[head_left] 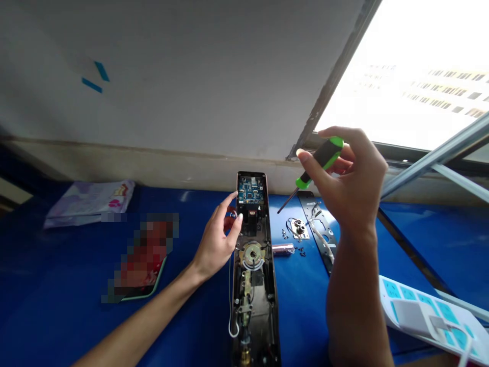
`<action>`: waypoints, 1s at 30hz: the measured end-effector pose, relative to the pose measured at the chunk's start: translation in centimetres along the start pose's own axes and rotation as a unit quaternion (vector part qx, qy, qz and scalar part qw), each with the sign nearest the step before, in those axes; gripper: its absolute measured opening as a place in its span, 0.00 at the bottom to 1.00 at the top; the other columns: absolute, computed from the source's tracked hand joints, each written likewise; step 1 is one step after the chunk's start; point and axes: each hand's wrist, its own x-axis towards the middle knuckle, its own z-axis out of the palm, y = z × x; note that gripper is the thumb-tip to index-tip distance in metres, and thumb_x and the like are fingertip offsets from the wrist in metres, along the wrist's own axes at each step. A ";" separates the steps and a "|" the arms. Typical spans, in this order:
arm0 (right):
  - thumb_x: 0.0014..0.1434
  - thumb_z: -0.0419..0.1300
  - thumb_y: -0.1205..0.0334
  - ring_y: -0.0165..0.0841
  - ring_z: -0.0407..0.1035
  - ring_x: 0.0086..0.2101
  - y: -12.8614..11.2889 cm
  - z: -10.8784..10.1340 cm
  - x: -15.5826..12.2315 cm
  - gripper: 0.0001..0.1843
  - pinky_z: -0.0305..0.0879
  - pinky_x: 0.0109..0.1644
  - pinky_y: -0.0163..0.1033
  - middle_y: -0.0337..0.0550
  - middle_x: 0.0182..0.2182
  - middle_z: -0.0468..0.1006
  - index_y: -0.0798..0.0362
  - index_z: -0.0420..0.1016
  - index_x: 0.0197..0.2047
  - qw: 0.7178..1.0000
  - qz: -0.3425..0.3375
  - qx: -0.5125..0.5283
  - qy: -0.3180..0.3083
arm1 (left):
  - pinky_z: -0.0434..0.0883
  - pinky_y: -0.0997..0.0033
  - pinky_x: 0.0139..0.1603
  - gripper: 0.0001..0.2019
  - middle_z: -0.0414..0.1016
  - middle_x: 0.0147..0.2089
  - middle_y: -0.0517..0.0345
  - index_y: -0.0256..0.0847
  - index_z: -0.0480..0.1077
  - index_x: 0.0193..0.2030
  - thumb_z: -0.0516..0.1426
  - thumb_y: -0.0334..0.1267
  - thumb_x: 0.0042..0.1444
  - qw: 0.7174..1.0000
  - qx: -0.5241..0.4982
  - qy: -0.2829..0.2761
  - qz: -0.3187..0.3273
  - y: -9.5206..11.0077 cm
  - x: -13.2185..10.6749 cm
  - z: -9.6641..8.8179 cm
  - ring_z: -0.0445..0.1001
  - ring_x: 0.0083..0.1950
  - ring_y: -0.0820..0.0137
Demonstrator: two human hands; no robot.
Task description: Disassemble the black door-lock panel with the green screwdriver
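Observation:
A long opened electronic door-lock body (254, 275) lies lengthwise on the blue table (69, 265). Its blue circuit board (251, 191) sits at the far end and a round metal mechanism (253, 254) in the middle. My left hand (218, 239) rests against the lock's left edge near the circuit board, fingers curled and touching the casing. My right hand (349, 176) is raised above the table and grips a green-and-black screwdriver (313, 171). Its tip points down-left toward the lock.
Right of the lock lie a black metal plate (320, 229), a small metal part (298, 228), several loose screws (284, 233) and a small cylinder (282, 249). A white power strip (428, 311) sits at right. A phone (141, 265) and plastic packet (91, 200) lie at left. Wall and window behind.

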 end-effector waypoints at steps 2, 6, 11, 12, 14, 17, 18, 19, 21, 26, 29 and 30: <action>0.63 0.66 0.51 0.41 0.81 0.41 -0.4 0.2 -0.6 0.19 0.81 0.37 0.44 0.49 0.44 0.83 0.47 0.73 0.54 0.999 0.032 -0.002 0.017 | 0.81 0.54 0.57 0.27 0.74 0.63 0.47 0.49 0.60 0.73 0.56 0.46 0.69 1.000 0.015 0.012 0.009 -0.3 0.2 -0.4 0.80 0.56 0.58; 0.59 0.69 0.55 0.37 0.80 0.33 -1.8 0.8 -2.3 0.15 0.77 0.34 0.42 0.43 0.35 0.82 0.49 0.75 0.47 0.994 0.109 0.009 0.032 | 0.80 0.53 0.58 0.27 0.75 0.62 0.47 0.48 0.61 0.73 0.56 0.46 0.69 0.998 0.022 0.050 0.027 -0.9 0.7 -1.4 0.80 0.56 0.58; 0.58 0.69 0.54 0.37 0.80 0.34 -2.4 1.5 -4.6 0.13 0.75 0.37 0.41 0.42 0.35 0.83 0.48 0.73 0.41 0.987 0.159 0.008 0.031 | 0.81 0.56 0.51 0.28 0.75 0.59 0.46 0.46 0.61 0.73 0.57 0.46 0.68 0.998 0.022 0.049 0.030 -1.2 1.6 -2.2 0.80 0.49 0.61; 0.58 0.69 0.53 0.37 0.79 0.33 -2.4 1.7 -5.1 0.13 0.74 0.37 0.41 0.42 0.35 0.83 0.48 0.73 0.40 0.985 0.171 0.008 0.025 | 0.81 0.57 0.50 0.28 0.75 0.58 0.47 0.47 0.61 0.73 0.57 0.45 0.68 0.998 0.023 0.045 0.030 -1.1 1.8 -2.3 0.80 0.47 0.62; 0.58 0.69 0.52 0.37 0.79 0.31 -2.2 2.1 -6.2 0.14 0.73 0.36 0.42 0.42 0.33 0.83 0.48 0.71 0.40 0.980 0.200 0.002 0.012 | 0.81 0.58 0.49 0.27 0.76 0.55 0.48 0.47 0.62 0.72 0.57 0.45 0.68 0.999 0.023 0.040 0.026 -1.0 1.9 -2.3 0.80 0.45 0.63; 0.60 0.67 0.51 0.39 0.79 0.32 -1.7 3.0 -8.2 0.14 0.71 0.39 0.43 0.44 0.35 0.84 0.47 0.66 0.39 0.973 0.231 -0.023 -0.022 | 0.81 0.60 0.47 0.26 0.76 0.53 0.50 0.46 0.63 0.71 0.57 0.46 0.68 0.999 0.018 0.037 0.010 -0.9 1.7 -2.1 0.79 0.42 0.65; 0.62 0.65 0.51 0.39 0.79 0.33 -1.5 3.3 -8.8 0.14 0.71 0.39 0.43 0.44 0.36 0.84 0.46 0.65 0.39 0.971 0.235 -0.033 -0.039 | 0.80 0.60 0.47 0.26 0.76 0.54 0.50 0.45 0.63 0.70 0.56 0.46 0.68 0.999 0.014 0.039 0.005 -0.9 1.5 -1.9 0.79 0.42 0.65; 0.62 0.64 0.51 0.39 0.78 0.33 -1.3 3.7 -9.5 0.13 0.70 0.39 0.43 0.44 0.35 0.84 0.46 0.64 0.38 0.969 0.239 -0.038 -0.044 | 0.80 0.60 0.48 0.25 0.76 0.54 0.49 0.45 0.63 0.70 0.56 0.46 0.69 0.999 0.009 0.044 0.003 -1.0 1.4 -1.8 0.80 0.43 0.66; 0.62 0.63 0.52 0.39 0.77 0.33 -1.0 4.5 -10.9 0.13 0.68 0.37 0.42 0.45 0.35 0.83 0.47 0.63 0.35 0.968 0.242 -0.043 -0.059 | 0.79 0.60 0.50 0.23 0.75 0.57 0.49 0.45 0.64 0.69 0.56 0.46 0.69 0.998 0.001 0.064 0.011 -1.3 1.1 -1.4 0.80 0.46 0.65; 0.63 0.58 0.55 0.36 0.71 0.31 -0.6 6.0 -14.1 0.13 0.62 0.36 0.39 0.42 0.33 0.78 0.47 0.58 0.30 0.963 0.236 -0.058 -0.112 | 0.78 0.60 0.52 0.21 0.76 0.59 0.48 0.46 0.66 0.67 0.56 0.43 0.70 0.994 0.009 0.105 0.039 -1.8 0.8 -0.7 0.80 0.49 0.64; 0.62 0.57 0.57 0.33 0.64 0.27 -0.5 6.4 -15.4 0.14 0.55 0.32 0.38 0.39 0.29 0.72 0.48 0.58 0.28 0.959 0.227 -0.067 -0.159 | 0.78 0.62 0.46 0.20 0.77 0.56 0.49 0.47 0.66 0.67 0.55 0.42 0.70 0.994 0.011 0.104 0.030 -1.8 0.8 -0.5 0.79 0.42 0.67; 0.62 0.57 0.57 0.32 0.63 0.26 -0.4 6.5 -15.7 0.13 0.54 0.32 0.37 0.38 0.28 0.70 0.48 0.58 0.28 0.957 0.222 -0.068 -0.172 | 0.78 0.62 0.45 0.20 0.77 0.55 0.49 0.47 0.66 0.67 0.55 0.42 0.70 0.994 0.012 0.104 0.029 -1.8 0.8 -0.5 0.79 0.42 0.67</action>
